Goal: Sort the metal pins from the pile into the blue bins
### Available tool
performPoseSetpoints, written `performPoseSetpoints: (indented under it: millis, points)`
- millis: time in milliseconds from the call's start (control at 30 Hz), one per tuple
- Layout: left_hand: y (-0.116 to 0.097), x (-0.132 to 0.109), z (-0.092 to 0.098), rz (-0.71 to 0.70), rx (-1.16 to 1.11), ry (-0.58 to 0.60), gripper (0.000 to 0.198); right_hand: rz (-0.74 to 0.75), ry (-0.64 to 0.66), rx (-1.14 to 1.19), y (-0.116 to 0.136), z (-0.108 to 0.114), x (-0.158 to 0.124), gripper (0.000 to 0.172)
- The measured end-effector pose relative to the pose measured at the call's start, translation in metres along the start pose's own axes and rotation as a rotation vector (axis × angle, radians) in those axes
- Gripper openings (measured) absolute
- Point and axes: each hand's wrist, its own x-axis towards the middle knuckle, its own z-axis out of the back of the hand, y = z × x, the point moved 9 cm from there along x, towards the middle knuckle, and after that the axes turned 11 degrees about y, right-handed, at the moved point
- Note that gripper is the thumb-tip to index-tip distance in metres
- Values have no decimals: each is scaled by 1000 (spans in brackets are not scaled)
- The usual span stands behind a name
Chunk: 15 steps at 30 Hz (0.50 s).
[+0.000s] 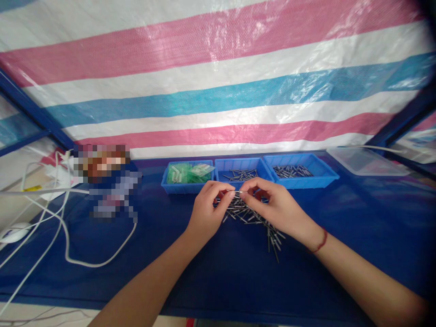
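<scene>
Between my two hands a thin metal pin, which looks like a blind rivet (237, 191), is pinched at both ends over a loose pile. My left hand (208, 205) grips one end with thumb and forefinger. The thumb and forefinger of my right hand (272, 202) close on the other end. Below them lies the pile of similar blind rivets (250, 215) on the blue tabletop, partly covered by my right hand. Behind the hands, the middle blue bin (221, 166) holds several rivets, and the right blue bin (325, 177) holds many short metal pieces.
The left blue bin (170, 185) contains green-and-white packets (187, 172). A translucent lid (366, 161) lies at the back right. White cables (98, 263) loop over the left side, near a white mouse (15, 231) and pixelated items. A striped plastic sheet (218, 100) hangs behind.
</scene>
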Motion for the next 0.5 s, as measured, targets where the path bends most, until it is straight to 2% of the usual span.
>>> performPoseSetpoints:
  millis: [167, 300, 400, 500]
  points:
    - [-1, 1, -6, 2, 47, 74, 13, 1, -44, 28, 2, 5, -2, 15]
    - [2, 1, -11, 26, 103, 117, 15, 10, -45, -66, 6, 10, 0, 17]
    - [5, 1, -13, 52, 182, 135, 23, -49, -178, -180, -6, 42, -1, 19]
    - [5, 1, -17, 61, 301, 194, 22, -194, -390, -332, -31, 94, -12, 19]
